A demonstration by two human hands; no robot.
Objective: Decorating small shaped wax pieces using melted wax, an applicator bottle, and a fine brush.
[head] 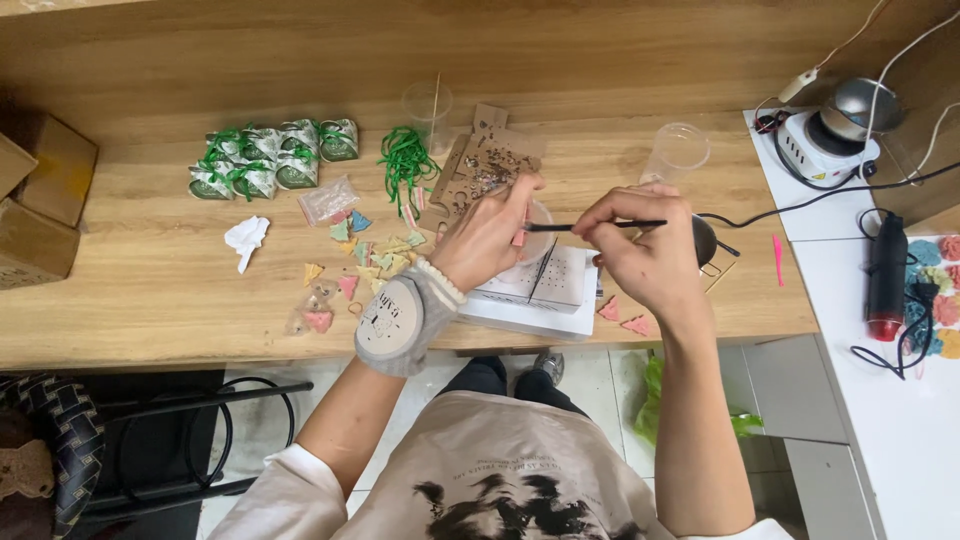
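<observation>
two clear plastic cups (677, 150), six green-ribboned packets (270, 158), two cardboard boxes (40, 190), two hands (560, 240).

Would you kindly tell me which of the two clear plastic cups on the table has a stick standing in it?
The left cup, behind the green ribbons; the right cup holds no stick.

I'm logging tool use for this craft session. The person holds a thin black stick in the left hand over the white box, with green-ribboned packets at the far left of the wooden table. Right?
Not quite. The head view shows the thin black stick pinched in the right hand, not the left. The left hand holds a small pink piece instead. The rest stands: both hands work over the white box, and the green-ribboned packets lie at the far left of the wooden table.
</observation>
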